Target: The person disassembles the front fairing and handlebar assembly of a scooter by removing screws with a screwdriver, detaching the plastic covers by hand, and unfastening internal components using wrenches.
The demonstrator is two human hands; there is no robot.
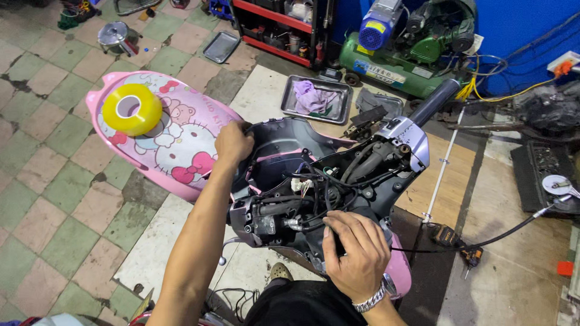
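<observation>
A pink scooter stands below me with its handlebar cover off, so black cables and wiring [326, 187] lie bare. My left hand [233, 142] grips the top edge of the dark inner front panel [284, 145], fingers curled over it. My right hand [356, 253], with a metal watch on the wrist, presses on the black housing at the near side of the handlebar. The purple handlebar piece [405, 136] with its black grip [436, 99] points away to the upper right. A yellow tape roll [132, 108] lies on the pink cartoon-printed seat [175, 145].
A metal tray with a purple rag [317, 98] sits on the floor beyond the scooter. A green air compressor [411, 54] and a red shelf [278, 27] stand at the back. A cordless tool [453, 238] and a cable lie on the right.
</observation>
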